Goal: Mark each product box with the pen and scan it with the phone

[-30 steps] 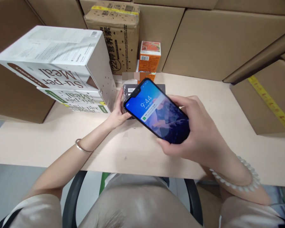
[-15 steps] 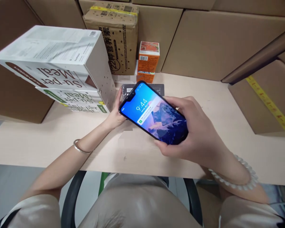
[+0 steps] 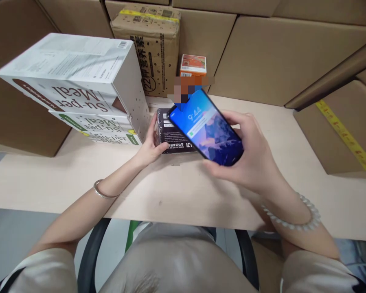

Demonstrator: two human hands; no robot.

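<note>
My right hand (image 3: 246, 152) grips a smartphone (image 3: 211, 132) by its lower end, thumb and fingers on opposite edges. The lit screen faces me and shows a clock and a notification over a mountain picture. Beneath the phone lies a dark, shiny-wrapped box (image 3: 170, 136) with pale print, partly hidden by it. My left hand (image 3: 152, 142) holds that box at its left end, fingers along the side and thumb at the near edge. A blurred pixel patch covers the phone's top corner.
White "Super Meal" boxes (image 3: 79, 91) are stacked close beside my left hand. Behind stand a brown printed carton (image 3: 158, 57) and an orange box (image 3: 193, 65). Large cardboard boxes (image 3: 286, 61) wall the back of the pale table (image 3: 170, 195); a taped carton (image 3: 338, 134) sits at right.
My right hand has moved the phone slightly up and to the right, uncovering more of the dark box and my left thumb. The left hand stays at the box.
</note>
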